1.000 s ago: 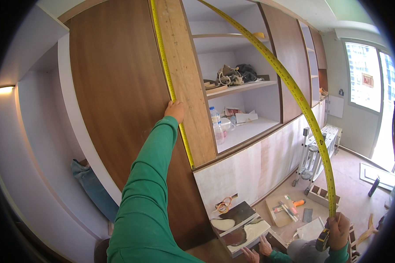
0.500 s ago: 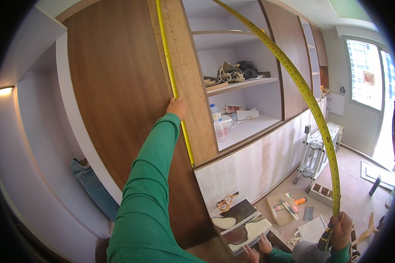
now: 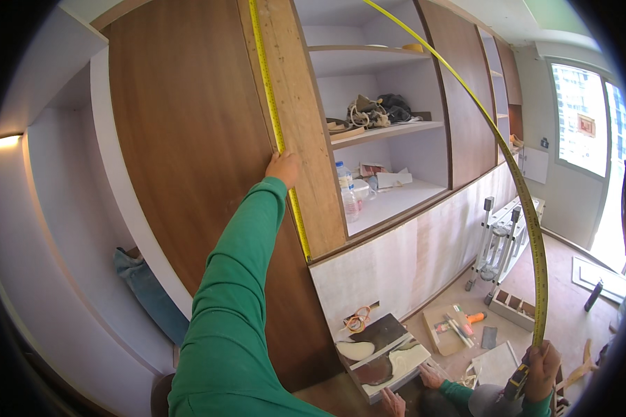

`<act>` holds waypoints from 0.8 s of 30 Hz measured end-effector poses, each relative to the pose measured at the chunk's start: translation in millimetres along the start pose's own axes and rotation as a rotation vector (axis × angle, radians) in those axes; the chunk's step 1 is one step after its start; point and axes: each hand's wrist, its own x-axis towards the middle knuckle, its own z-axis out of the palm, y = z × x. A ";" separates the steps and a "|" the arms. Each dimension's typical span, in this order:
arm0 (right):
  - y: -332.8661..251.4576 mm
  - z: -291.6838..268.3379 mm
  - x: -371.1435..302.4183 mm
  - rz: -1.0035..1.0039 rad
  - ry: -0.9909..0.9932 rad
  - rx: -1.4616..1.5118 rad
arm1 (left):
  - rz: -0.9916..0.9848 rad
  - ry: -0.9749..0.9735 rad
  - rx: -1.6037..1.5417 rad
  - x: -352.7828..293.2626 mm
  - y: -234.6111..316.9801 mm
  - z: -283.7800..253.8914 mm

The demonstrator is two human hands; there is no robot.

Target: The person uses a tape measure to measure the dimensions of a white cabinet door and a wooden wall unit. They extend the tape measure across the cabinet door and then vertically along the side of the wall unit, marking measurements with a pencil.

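Note:
High on the tall brown cabinet panel (image 3: 188,153), my left hand (image 3: 283,169) has its fingers closed over a yellow tape-measure blade (image 3: 300,222). That stretch of blade lies flat along the pale wooden upright (image 3: 306,167), its lower end at the upright's foot. Above my hand the blade runs up out of view. Another length of it comes down in a wide arc on the right. At the lower right, my right hand (image 3: 544,368) grips the tape-measure case (image 3: 516,381), where the arc ends.
Below, a person's hands (image 3: 432,376) touch a dark box with glue-like cream patches (image 3: 386,358). Open shelves (image 3: 389,132) hold bottles and bags. A folded step platform (image 3: 501,236), a tool tray (image 3: 442,330) and a compartment box (image 3: 513,309) stand on the floor.
The arcing blade has twisted edge-on and swung right. My right hand has shifted slightly right with the case. My left hand stays in place; the other person's hands have moved a little.

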 end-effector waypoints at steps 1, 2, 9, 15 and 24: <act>0.1 -1.1 -1.3 -0.013 0.001 0.004 | 0.007 0.003 0.002 2.2 2.3 -1.4; 0.1 -2.4 -2.9 -0.024 -0.003 0.007 | -0.036 0.043 -0.012 3.1 2.5 3.8; 10.5 -5.9 -7.6 0.098 -0.003 -0.012 | 0.002 -0.094 0.281 21.6 -40.9 44.4; -8.8 -12.8 -24.1 0.105 0.045 -0.059 | 0.068 -0.095 0.245 12.5 -20.2 7.9; -12.9 2.1 -13.0 0.094 -0.016 -0.035 | 0.175 -0.065 0.271 13.4 -12.8 13.5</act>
